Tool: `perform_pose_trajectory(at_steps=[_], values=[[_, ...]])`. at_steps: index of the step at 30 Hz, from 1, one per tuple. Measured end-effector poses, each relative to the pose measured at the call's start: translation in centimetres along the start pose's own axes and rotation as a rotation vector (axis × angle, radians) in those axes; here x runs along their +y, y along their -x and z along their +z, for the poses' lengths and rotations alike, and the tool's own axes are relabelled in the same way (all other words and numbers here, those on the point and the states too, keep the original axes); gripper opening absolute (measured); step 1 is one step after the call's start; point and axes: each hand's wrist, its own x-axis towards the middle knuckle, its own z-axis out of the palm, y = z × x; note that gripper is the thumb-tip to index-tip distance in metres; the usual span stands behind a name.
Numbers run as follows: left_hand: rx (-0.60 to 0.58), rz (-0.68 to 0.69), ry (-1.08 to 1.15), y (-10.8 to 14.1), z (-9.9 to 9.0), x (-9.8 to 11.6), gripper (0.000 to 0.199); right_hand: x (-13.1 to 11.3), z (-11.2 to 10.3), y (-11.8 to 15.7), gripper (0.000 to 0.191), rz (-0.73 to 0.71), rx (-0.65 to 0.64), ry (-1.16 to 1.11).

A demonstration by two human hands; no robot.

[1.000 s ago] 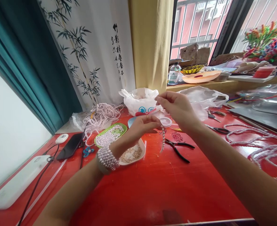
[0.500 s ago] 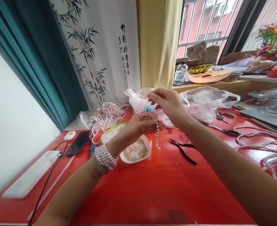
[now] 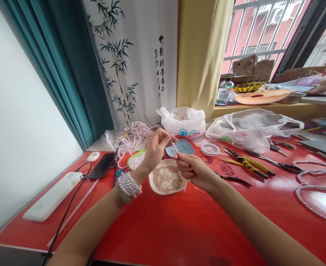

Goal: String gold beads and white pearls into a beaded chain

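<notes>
A short strand of beads (image 3: pixel 174 147) is stretched between my two hands, above the dishes. My left hand (image 3: pixel 158 147) pinches its upper end; several rows of pearly beads (image 3: pixel 129 184) circle that wrist. The lower end sits between the thumb and finger of my right hand (image 3: pixel 194 169). Below them lies a cream dish (image 3: pixel 167 192) of gold beads. Behind the strand is a blue dish (image 3: pixel 187 147) with small bits in it. A green-rimmed dish (image 3: pixel 136 159) of pale beads is partly hidden by my left hand.
Yellow-and-black pliers (image 3: pixel 246 162), black-handled pliers (image 3: pixel 236 180) and scissors (image 3: pixel 276 162) lie to the right. White plastic bags (image 3: pixel 183 120) stand at the back. Bead strands (image 3: pixel 136 135) pile up at back left, near a phone (image 3: pixel 103 166), a white power bank (image 3: pixel 53 195) and a cable.
My right hand has come down from above my left hand and now grips the strand's lower end, which was hanging free. The view has shifted left.
</notes>
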Motion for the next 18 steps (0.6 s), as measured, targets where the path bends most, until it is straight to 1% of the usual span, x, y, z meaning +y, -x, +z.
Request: perform_pose_trajectory(at_steps=[1,3,8,11,14,18], values=[[0.018,0.032,-0.029,0.1,-0.2,-0.1,0.007,0.0,0.1,-0.2,0.025,0.024,0.011,-0.027],[0.059,0.055,-0.016,0.1,-0.6,-0.2,0.007,0.2,0.1,-0.2,0.031,0.077,0.020,-0.063],[0.150,-0.003,0.136,-0.6,-1.7,-0.3,0.009,0.9,0.0,0.3,0.039,0.155,-0.003,-0.083],[0.182,-0.029,0.222,-1.1,-2.4,-0.2,0.009,1.0,-0.2,0.6,0.040,0.158,-0.037,-0.078],[0.202,-0.040,0.288,-1.3,-2.9,0.1,0.010,0.8,-0.2,0.9,0.039,0.124,-0.055,-0.062],[0.224,-0.048,0.349,-1.5,-3.4,0.4,0.010,0.6,-0.1,1.2,0.035,0.109,-0.039,-0.053]])
